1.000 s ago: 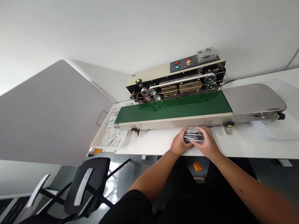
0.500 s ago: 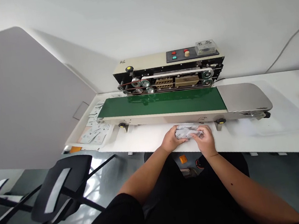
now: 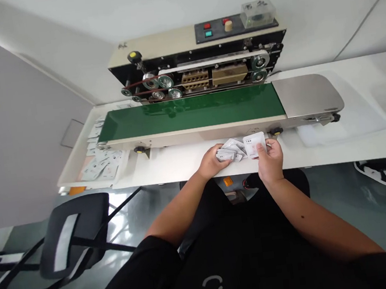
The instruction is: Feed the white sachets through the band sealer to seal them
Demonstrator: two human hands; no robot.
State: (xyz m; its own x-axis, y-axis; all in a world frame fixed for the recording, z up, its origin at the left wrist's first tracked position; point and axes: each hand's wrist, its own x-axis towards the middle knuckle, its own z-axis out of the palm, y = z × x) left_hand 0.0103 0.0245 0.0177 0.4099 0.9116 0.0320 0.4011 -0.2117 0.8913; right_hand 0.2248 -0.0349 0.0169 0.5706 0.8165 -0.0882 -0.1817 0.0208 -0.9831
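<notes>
My left hand (image 3: 210, 162) is closed around a fanned stack of small white sachets (image 3: 229, 151), just in front of the conveyor. Between the thumb and fingers of my right hand (image 3: 270, 159) is a single white sachet (image 3: 254, 144) with dark print, held up flat and facing me. Right behind both hands runs the green conveyor belt (image 3: 189, 112) of a band sealing machine (image 3: 160, 50). A bare metal plate (image 3: 306, 95) continues the belt on the right.
A white tray (image 3: 66, 172) of loose sachets stands at the belt's left end. Black chairs (image 3: 74, 236) are at lower left. On the right lies a translucent sheet or tray (image 3: 362, 119). Another person's shoe (image 3: 379, 173) shows under the table at right.
One sachet has come away from the stack into my right hand, which has moved apart from the left. The stack has fanned out. The view has tilted down and come closer.
</notes>
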